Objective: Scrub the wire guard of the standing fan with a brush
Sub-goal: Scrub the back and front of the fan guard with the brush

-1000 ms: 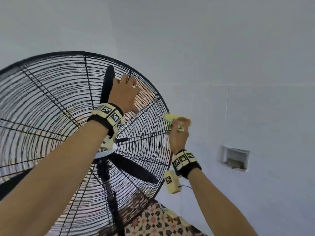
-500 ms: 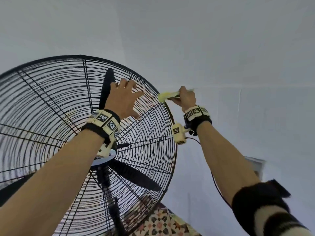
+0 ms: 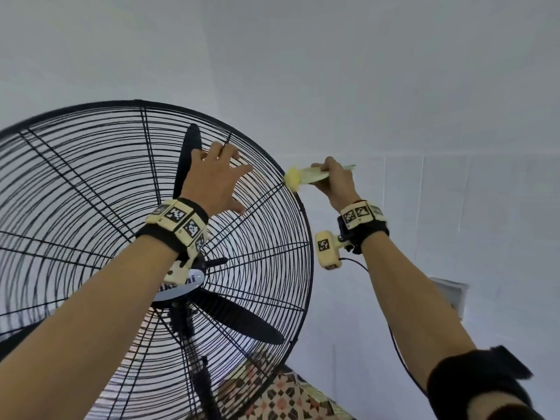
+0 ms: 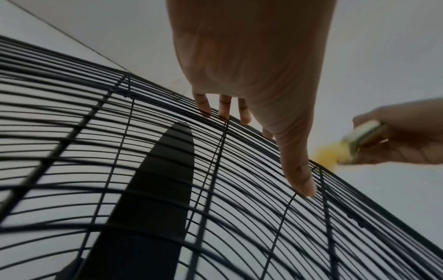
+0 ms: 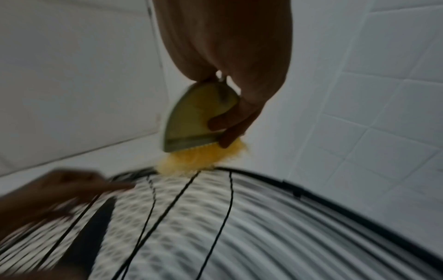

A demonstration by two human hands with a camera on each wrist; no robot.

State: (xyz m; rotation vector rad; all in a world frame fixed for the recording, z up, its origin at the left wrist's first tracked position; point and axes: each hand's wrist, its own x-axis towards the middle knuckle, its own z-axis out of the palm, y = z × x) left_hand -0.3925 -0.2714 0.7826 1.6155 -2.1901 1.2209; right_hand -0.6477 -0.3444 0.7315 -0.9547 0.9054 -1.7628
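The guard (image 3: 91,192), filling the left of the scene, is mid-scrub at its upper right rim, where the brush (image 3: 295,177) gripped in the right hand (image 3: 338,183) touches it, the left hand (image 3: 215,177) spread flat on the wires, so the next stroke likely needs steady bracing.

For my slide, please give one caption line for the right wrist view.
Right hand holds a yellow brush, bristles on the fan's black wire guard.
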